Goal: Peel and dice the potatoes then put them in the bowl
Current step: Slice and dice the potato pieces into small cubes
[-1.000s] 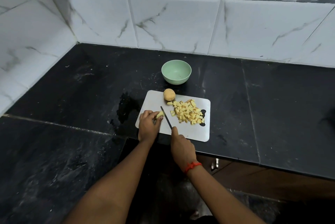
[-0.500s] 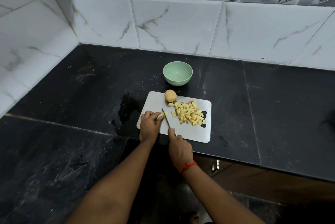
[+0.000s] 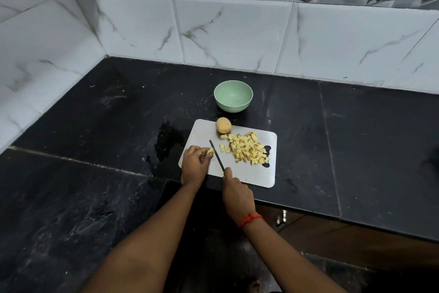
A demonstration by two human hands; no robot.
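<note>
A person is standing at a black counter (image 3: 118,114), looking down on a grey cutting board (image 3: 254,175). The left hand (image 3: 194,165), at the board's 9 o'clock, is pinching a small potato piece (image 3: 210,151) with curled fingers. The right hand (image 3: 236,195), at 6 o'clock, is gripping a knife (image 3: 216,155), its blade pointing toward 11 o'clock and lying just beside that piece. A pile of diced potato (image 3: 247,150) is sitting at 3 o'clock, and a whole potato (image 3: 223,125) at 12 o'clock. A green bowl (image 3: 233,95), holding no potato, is resting on the counter beyond it.
</note>
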